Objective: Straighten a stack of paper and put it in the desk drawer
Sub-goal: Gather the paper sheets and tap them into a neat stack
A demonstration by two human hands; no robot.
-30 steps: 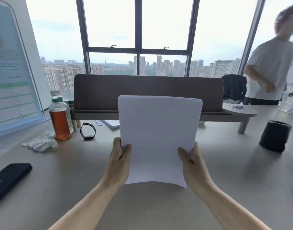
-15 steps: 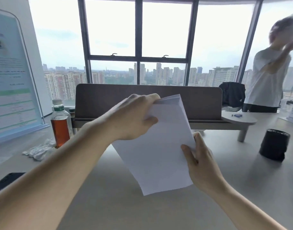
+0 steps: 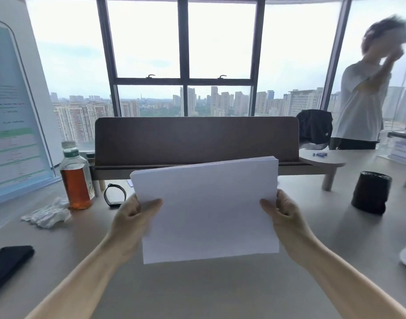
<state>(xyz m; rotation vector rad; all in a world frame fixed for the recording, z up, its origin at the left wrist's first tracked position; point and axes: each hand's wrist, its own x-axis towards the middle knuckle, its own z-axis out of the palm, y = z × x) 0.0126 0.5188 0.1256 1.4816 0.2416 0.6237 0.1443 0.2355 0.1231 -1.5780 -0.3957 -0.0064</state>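
Note:
I hold a white stack of paper [image 3: 209,210] upright over the grey desk [image 3: 197,291], long side across, slightly tilted with its right top corner higher. My left hand [image 3: 135,217] grips the stack's left edge, thumb on the front sheet. On the right edge sits my right hand [image 3: 282,212], thumb also in front. The lower edge of the stack hangs just above the desk; whether it touches I cannot tell. No drawer is in view.
A brown divider panel [image 3: 195,139] stands behind the paper. A tea bottle [image 3: 76,176], a black wristband [image 3: 114,195] and crumpled tissue [image 3: 47,214] lie left; a black phone [image 3: 6,263] near left. A black cup [image 3: 371,192] stands right. A person [image 3: 363,104] stands far right.
The stack went from portrait to landscape. My left hand reached to its top corner, turned it, and now grips the left edge again. The person at right raised their arms.

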